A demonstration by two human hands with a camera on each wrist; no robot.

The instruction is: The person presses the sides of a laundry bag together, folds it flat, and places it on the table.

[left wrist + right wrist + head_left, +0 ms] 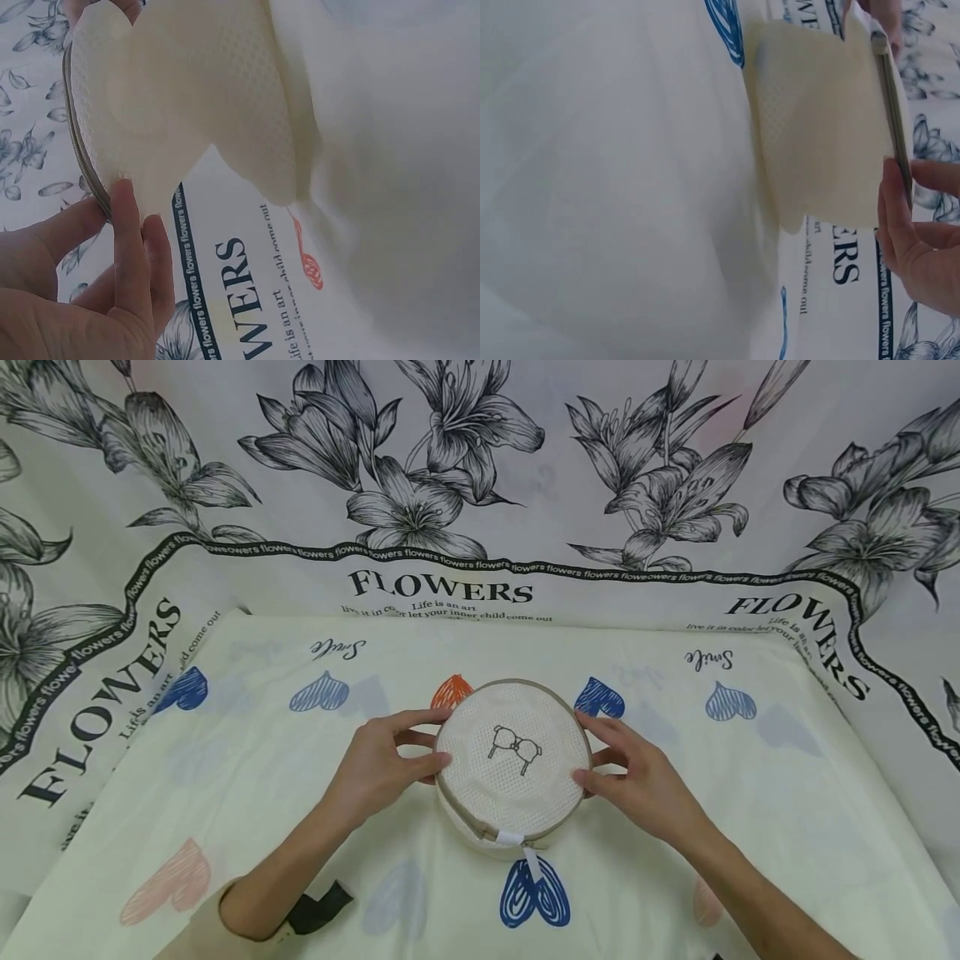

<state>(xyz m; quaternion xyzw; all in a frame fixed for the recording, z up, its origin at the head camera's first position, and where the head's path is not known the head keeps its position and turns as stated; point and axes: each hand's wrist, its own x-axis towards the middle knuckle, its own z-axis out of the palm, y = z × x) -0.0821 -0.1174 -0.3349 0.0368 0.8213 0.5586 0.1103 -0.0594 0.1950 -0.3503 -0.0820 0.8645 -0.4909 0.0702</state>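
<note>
A round white mesh laundry bag point(517, 793) with a black line drawing of a bra on its lid is held upright in the middle of the head view. A beige zipper point(468, 818) runs around the lid's edge, and a white pull tab point(532, 863) hangs at the front. My left hand point(378, 768) pinches the rim on the left, thumb on the lid's edge. On the opposite side the right hand point(641, 781) grips the rim the same way. Both wrist views show the bag's soft, creased side wall point(180, 90) hanging below the zipper, close over the cloth.
Beneath lies a pale cloth point(300, 793) printed with blue, orange and pink hearts. A white fabric with black flowers and "FLOWERS" lettering point(442, 587) rises behind it and at both sides. A black strap end point(320, 908) sticks out by the left sleeve.
</note>
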